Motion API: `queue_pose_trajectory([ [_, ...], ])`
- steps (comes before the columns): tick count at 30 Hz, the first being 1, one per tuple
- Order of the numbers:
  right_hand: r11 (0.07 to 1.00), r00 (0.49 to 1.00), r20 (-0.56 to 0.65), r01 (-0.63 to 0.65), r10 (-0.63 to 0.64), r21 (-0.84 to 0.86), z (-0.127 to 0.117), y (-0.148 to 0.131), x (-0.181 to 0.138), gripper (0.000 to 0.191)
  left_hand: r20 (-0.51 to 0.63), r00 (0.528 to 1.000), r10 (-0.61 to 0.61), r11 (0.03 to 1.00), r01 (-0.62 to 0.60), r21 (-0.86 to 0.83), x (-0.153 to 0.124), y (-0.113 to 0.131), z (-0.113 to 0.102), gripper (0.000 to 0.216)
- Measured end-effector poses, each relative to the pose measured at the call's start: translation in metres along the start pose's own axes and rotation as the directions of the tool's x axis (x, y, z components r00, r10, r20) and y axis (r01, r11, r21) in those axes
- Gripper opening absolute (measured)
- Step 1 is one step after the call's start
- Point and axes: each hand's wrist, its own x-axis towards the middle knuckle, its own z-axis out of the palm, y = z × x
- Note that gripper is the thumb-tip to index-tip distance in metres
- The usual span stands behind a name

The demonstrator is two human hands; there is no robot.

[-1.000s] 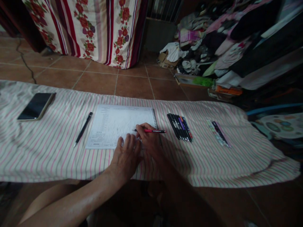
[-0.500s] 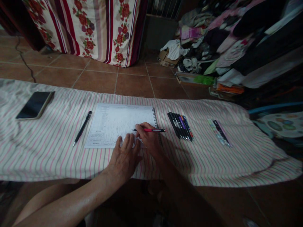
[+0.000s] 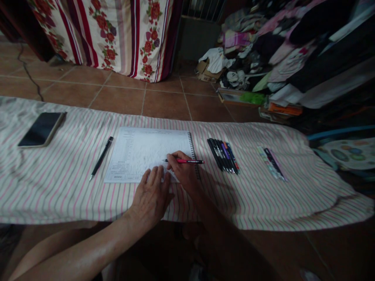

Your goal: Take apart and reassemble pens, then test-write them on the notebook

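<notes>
A spiral-bound notebook (image 3: 152, 142) lies open on the striped cloth, its coil along the right side and printed text down the left of the page. Faint marks cover the sheet, too fine to read. My right hand (image 3: 185, 171) grips a red and black pen (image 3: 190, 161), held almost level with its tip pointing left over the page. Flat on the notebook's lower edge rests my left hand (image 3: 152, 191), fingers stretched out and holding nothing. Left of the notebook lies a black pen (image 3: 101, 159). To its right sits a row of several pens (image 3: 223, 157).
The striped cloth (image 3: 70, 187) covers the long surface. A phone (image 3: 42, 129) lies at the far left, and a few more pens (image 3: 272, 164) lie to the right. Beyond are a tiled floor (image 3: 123, 91), a floral curtain (image 3: 124, 39) and a heap of clothes (image 3: 281, 43).
My left hand has shifted slightly left on the notebook's edge. The pen in my right hand has moved a little left; the other things look the same.
</notes>
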Motion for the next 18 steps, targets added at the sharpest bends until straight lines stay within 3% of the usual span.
queue_pose_trajectory([
  [18, 1.000, 1.000, 0.006, 0.015, -0.015, -0.017, 0.001, -0.002, 0.001, 0.021, 0.118, 0.993, -0.005, 0.989, -0.013, 0.146, 0.015, 0.008, -0.010, 0.044],
])
